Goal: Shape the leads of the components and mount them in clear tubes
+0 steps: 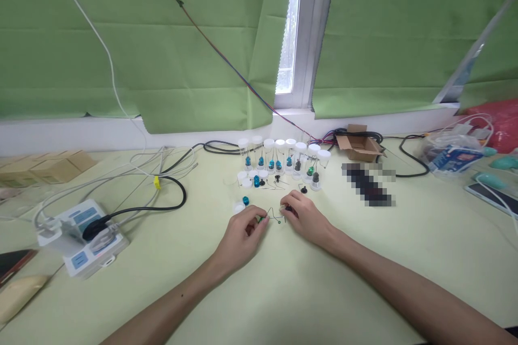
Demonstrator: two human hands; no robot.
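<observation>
Head view: we judge this as the fine handling step, small parts worked at the fingertips.
Left hand [242, 228]: thumb and fingers pinching a green piece [261, 220].
Right hand [306, 216]: fingertips closed on a dark piece [288, 208], mostly hidden.
Bent wire [272, 214]: between our hands, low over the table [283, 285]; contact unclear.
White-capped containers [279, 154]: upright row beyond.
Next move: probably calls for a steady pinch and small finger adjustments.
</observation>
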